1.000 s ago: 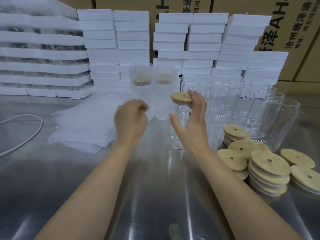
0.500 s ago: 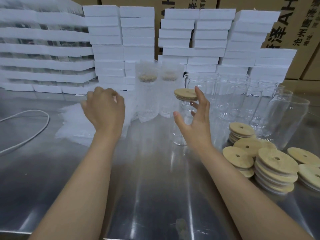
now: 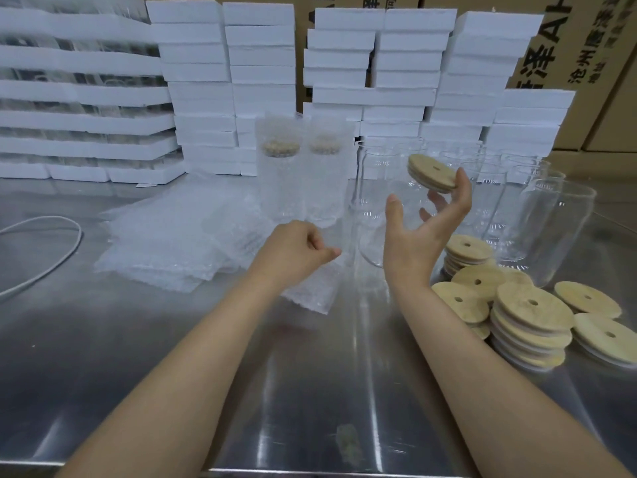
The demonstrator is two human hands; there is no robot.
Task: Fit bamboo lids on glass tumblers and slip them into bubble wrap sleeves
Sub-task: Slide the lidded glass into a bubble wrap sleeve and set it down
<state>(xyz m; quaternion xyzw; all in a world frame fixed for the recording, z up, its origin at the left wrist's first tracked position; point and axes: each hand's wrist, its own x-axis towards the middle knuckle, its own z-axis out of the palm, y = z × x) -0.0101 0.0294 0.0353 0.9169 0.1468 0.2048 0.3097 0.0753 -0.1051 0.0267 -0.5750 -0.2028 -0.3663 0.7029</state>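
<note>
Gripping the tumbler [image 3: 375, 238] in our right hand [image 3: 413, 243], we've got it lifted off the steel table [image 3: 310, 391] and tipped over, mouth up and to the right. Thumb on one side, fingers [image 3: 460, 193] curled round the far side, clamped on the glass. The bamboo lid [image 3: 432, 173] sits on its mouth, slanted with it, just by our fingertips.

Over on the left, our left hand [image 3: 293, 251] is bunched tight, thumb and fingers pinching the top edge of a bubble wrap sleeve [image 3: 310, 291]. The sleeve hangs from that pinch, its lower end down by the table, just beside the tumbler's base.

Left of that lies a flat pile of sleeves [image 3: 165, 243]. Behind our hands stand two wrapped tumblers [image 3: 281, 174], upright, lids showing through the wrap. To the right, a cluster of bare glasses [image 3: 537, 215], and in front of them loose lids [image 3: 531, 315] in low stacks.

White foam blocks [image 3: 406, 63] are stacked along the back, brown cartons [image 3: 586, 46] behind them, and a white cable [image 3: 51, 260] loops at the far left.
</note>
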